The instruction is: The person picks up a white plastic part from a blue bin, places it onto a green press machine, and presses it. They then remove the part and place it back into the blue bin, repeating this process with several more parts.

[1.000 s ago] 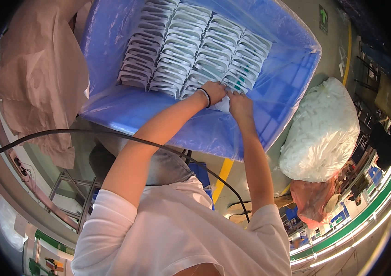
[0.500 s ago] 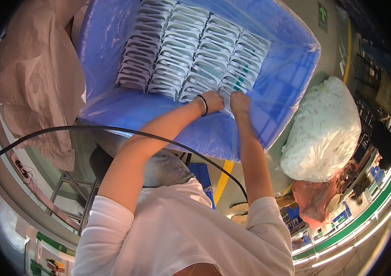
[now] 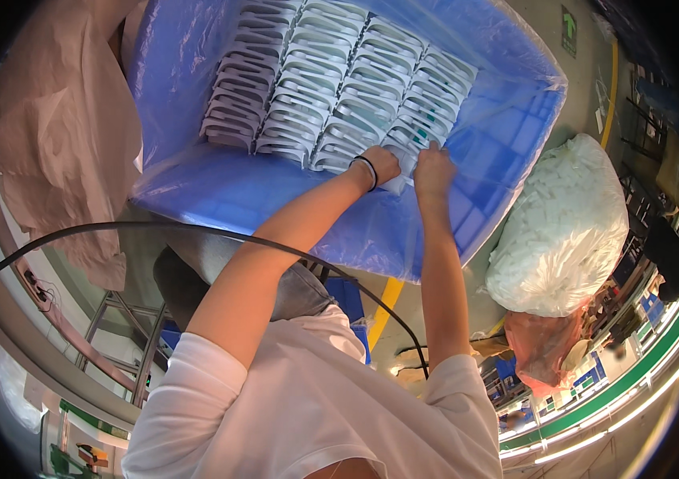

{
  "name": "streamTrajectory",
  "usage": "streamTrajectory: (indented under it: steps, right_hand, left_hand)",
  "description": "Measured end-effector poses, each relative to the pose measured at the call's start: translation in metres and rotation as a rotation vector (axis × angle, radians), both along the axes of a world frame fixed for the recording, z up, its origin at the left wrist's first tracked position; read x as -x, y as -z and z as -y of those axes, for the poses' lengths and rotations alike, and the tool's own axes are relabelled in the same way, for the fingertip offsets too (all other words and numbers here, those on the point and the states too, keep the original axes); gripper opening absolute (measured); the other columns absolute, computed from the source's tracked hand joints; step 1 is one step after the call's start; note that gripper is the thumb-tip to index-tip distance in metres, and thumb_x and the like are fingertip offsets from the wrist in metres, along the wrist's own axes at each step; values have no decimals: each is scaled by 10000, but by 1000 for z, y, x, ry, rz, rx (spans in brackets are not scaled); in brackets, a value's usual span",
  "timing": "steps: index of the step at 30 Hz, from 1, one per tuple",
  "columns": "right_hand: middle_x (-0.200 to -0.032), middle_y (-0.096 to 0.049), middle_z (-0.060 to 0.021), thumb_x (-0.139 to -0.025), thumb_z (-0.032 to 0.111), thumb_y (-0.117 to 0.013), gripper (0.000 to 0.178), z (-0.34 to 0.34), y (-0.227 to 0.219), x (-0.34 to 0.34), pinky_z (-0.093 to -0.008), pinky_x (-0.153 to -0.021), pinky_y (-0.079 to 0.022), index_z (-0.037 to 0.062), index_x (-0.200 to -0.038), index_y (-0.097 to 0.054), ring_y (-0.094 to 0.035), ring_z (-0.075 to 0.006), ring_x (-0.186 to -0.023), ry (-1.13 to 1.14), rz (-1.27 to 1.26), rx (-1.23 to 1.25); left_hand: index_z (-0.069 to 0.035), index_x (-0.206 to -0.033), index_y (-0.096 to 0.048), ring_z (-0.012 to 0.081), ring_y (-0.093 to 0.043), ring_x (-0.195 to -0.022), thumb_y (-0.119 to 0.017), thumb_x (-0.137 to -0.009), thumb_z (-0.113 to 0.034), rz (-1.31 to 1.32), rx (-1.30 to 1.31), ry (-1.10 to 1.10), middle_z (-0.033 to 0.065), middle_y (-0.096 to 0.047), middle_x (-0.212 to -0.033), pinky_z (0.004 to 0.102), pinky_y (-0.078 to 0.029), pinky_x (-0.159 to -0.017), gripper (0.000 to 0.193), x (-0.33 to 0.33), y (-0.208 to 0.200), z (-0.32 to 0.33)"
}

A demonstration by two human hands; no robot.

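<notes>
Both my hands are inside a blue crate [image 3: 275, 211] lined with clear plastic film. Several columns of white curved plastic parts [image 3: 347, 96] lie packed in it, nested edge to edge. At the near end of the rightmost column, a pale plastic part [image 3: 404, 162] shows between my hands. My left hand [image 3: 382, 164], with a dark band at its wrist, is closed on the left side of this part. My right hand [image 3: 434, 170] is closed at its right side. The fingertips of both hands are mostly hidden.
A black cable [image 3: 148, 225] arcs across in front of my forearms. Brown paper [image 3: 68, 144] hangs at the left of the crate. To the right stands a stuffed clear plastic bag [image 3: 563, 231] of white pieces, with a reddish bag [image 3: 543, 347] by it.
My hands have moved slightly right and sit a little farther apart, still at the near end of the rightmost column. The view has shifted a little.
</notes>
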State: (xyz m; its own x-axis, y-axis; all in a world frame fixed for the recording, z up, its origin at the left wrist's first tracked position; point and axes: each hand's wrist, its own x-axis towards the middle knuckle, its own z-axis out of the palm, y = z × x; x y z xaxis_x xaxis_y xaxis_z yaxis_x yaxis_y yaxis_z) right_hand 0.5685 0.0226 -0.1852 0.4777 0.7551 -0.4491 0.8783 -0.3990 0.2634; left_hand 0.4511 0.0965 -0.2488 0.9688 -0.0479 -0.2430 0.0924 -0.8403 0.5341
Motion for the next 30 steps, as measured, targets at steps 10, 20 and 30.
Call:
streamTrajectory:
  steps: [10,20,30]
  right_hand:
    - [-852,-636,-124,-745,5,-588,155,6,-42,-10,-434,-659,-529,58,-864,-673,-649,-325,-787,159,-104,-207]
    - [-882,-659,-70,-818,95,-540,170,8,-14,-13,-424,-655,-531,125,-875,-697,-660,-288,-808,19,-217,-218]
    - [-858,-655,-100,-822,105,-565,149,11,10,-1,-431,-666,-534,114,-867,-706,-657,-304,-795,95,-208,-125]
  left_hand:
    - [-168,-796,-724,231,-693,-856,-560,-821,-130,-39,-62,-6,51,-707,-864,376,-556,-678,170,-5,7,-6]
    - [-159,-775,-717,254,-697,-819,-562,-808,-118,-25,-31,11,65,-706,-851,386,-560,-661,164,-6,3,-9]
    - [-76,-745,-699,274,-698,-726,-571,-768,-109,88,18,-47,122,-688,-766,394,-565,-622,134,13,18,1]
